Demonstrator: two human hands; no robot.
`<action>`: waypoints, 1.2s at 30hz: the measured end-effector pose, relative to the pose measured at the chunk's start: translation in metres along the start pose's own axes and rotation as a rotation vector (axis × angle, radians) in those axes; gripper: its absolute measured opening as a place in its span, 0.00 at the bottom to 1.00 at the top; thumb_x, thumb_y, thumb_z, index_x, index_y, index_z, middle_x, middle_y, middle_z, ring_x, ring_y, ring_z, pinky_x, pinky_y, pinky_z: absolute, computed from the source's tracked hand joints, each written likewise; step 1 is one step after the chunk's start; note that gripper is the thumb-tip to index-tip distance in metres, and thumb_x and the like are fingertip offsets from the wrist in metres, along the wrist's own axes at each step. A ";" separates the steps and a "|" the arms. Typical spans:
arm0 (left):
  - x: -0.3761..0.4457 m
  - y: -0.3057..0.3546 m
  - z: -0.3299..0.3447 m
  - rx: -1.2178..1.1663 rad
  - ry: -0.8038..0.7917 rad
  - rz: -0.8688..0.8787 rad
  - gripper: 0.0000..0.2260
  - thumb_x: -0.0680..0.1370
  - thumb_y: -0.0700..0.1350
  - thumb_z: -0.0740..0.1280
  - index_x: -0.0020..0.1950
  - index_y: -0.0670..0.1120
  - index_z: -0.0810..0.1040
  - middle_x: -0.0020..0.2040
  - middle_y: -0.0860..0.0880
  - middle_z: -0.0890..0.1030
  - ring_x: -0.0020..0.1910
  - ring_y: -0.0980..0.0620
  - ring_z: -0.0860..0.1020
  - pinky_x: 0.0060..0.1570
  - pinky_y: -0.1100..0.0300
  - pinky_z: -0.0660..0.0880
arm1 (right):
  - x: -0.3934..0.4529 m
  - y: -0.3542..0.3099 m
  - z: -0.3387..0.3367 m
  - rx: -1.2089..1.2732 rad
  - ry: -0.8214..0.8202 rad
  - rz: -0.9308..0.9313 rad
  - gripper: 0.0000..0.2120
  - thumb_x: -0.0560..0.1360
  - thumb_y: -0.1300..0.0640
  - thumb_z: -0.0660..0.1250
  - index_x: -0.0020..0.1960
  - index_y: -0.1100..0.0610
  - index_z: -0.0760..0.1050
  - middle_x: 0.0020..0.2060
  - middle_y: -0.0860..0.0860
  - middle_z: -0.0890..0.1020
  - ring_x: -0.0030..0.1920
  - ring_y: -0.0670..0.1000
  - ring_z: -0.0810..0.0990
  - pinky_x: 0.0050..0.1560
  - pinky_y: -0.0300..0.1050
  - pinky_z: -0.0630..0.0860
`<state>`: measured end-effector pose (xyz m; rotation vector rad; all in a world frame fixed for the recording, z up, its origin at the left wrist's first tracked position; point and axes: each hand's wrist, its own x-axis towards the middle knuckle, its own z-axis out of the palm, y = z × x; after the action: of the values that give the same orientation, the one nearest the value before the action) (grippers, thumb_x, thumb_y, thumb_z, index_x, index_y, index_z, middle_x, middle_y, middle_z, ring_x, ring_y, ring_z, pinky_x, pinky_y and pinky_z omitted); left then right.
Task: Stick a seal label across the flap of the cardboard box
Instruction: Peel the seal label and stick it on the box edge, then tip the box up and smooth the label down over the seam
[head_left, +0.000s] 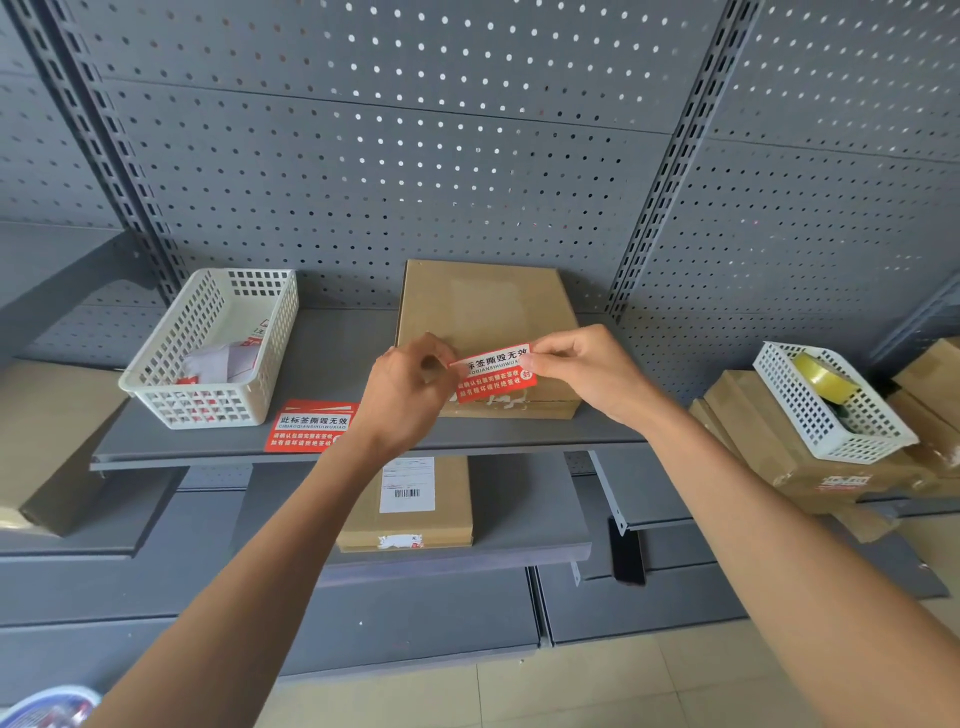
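A flat cardboard box (488, 312) lies on the grey shelf (332, 358), its front flap edge facing me with white label remnants on it. A red and white seal label (493, 375) hangs in the air just in front of that flap edge. My left hand (410, 389) pinches the label's left end. My right hand (582, 369) pinches its right end. The label tilts slightly, with its printed face toward me.
Another red label (310, 426) lies on the shelf left of my left hand. A white basket (218, 343) with label scraps stands further left. At right, a second white basket (831, 405) holds tape on stacked boxes. More boxes (410, 504) sit on lower shelves.
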<state>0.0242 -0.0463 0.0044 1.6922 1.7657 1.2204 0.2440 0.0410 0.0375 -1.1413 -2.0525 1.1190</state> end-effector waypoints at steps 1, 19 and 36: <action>0.000 0.001 -0.001 -0.039 0.004 -0.031 0.07 0.78 0.51 0.70 0.43 0.52 0.77 0.47 0.56 0.84 0.48 0.52 0.82 0.52 0.50 0.78 | -0.001 -0.001 0.000 0.012 0.004 0.000 0.05 0.76 0.52 0.73 0.45 0.50 0.87 0.45 0.51 0.88 0.54 0.59 0.83 0.63 0.60 0.75; 0.001 0.027 0.000 -0.297 0.202 -0.098 0.05 0.76 0.47 0.75 0.50 0.48 0.83 0.39 0.53 0.85 0.40 0.62 0.81 0.43 0.73 0.70 | -0.023 -0.007 0.009 0.243 0.251 -0.068 0.04 0.74 0.60 0.75 0.47 0.53 0.84 0.41 0.46 0.87 0.42 0.42 0.86 0.47 0.35 0.79; -0.049 0.002 0.047 -0.198 0.374 -0.277 0.04 0.71 0.57 0.77 0.40 0.60 0.84 0.76 0.56 0.65 0.76 0.53 0.60 0.73 0.43 0.61 | -0.062 0.033 0.061 0.257 0.470 0.026 0.02 0.73 0.55 0.76 0.44 0.48 0.86 0.82 0.48 0.50 0.78 0.33 0.49 0.72 0.37 0.61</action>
<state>0.0709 -0.0787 -0.0324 1.1182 1.9305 1.5933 0.2426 -0.0270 -0.0252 -1.1691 -1.4947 0.9791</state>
